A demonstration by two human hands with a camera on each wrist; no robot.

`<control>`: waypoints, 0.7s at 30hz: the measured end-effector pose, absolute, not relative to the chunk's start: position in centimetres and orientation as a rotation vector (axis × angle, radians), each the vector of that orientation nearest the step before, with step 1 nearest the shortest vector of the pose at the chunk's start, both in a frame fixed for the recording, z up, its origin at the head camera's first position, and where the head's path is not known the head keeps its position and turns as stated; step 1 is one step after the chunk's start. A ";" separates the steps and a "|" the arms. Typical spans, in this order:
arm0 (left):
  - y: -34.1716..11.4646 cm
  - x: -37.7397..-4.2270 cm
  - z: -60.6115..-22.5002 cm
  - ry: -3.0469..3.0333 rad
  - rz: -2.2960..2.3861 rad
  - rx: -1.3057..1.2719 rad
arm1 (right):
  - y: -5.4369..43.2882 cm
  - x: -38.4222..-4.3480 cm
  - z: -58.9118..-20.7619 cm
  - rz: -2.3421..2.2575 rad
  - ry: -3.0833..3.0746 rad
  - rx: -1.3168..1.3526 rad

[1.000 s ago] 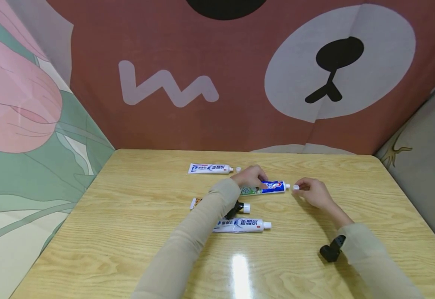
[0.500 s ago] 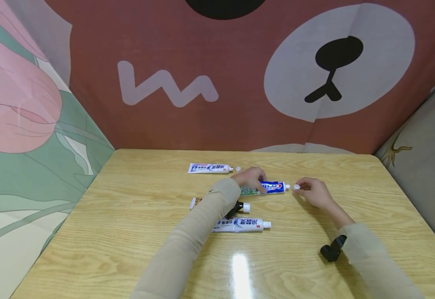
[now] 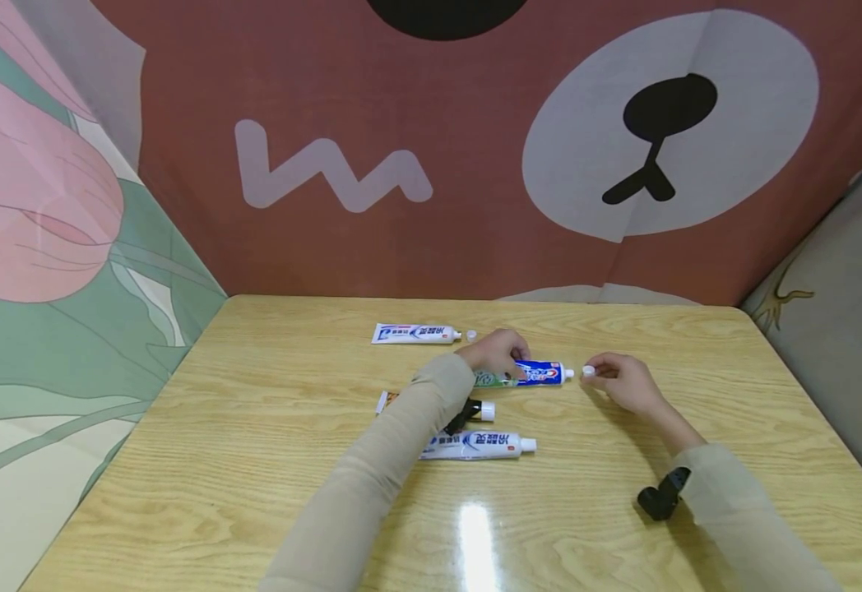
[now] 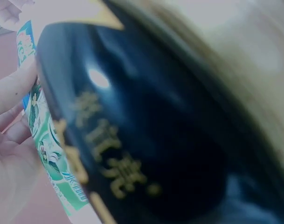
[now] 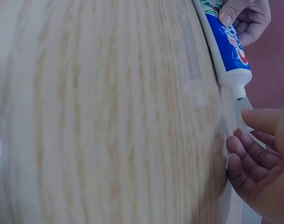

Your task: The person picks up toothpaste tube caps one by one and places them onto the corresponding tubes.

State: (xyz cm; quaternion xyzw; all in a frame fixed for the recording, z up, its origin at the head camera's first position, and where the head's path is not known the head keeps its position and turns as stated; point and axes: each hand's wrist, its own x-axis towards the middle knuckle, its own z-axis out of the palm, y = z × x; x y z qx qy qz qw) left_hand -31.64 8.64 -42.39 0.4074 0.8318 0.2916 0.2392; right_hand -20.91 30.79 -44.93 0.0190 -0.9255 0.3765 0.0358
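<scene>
Desk (image 3: 253,427), head view: While the left hand (image 3: 498,352) is gripping a toothpaste tube (image 3: 542,373) over the desk, the right hand (image 3: 627,386) is pinching a white cap (image 3: 588,371) beside the bare nozzle (image 3: 569,374); squeezing might be forcing paste out, a loose pinch dropping the cap.
Print (image 4: 51,151), left wrist: the tube is showing green florals.
Label (image 5: 227,46), right wrist: blue is meeting a white shoulder (image 5: 238,79).

A red-brown far wall (image 3: 327,255) bearing a cartoon muzzle (image 3: 742,131) rises behind a wood-grain table (image 3: 564,510). A pink flower (image 3: 39,197) adorns the left wall (image 3: 175,255); white glare (image 3: 479,547) streaks the table's near side.
</scene>
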 end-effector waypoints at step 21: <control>7.4 -31.5 -42.0 2.069 1.142 0.929 | 30.4 -20.1 -44.2 1.350 -2.767 0.094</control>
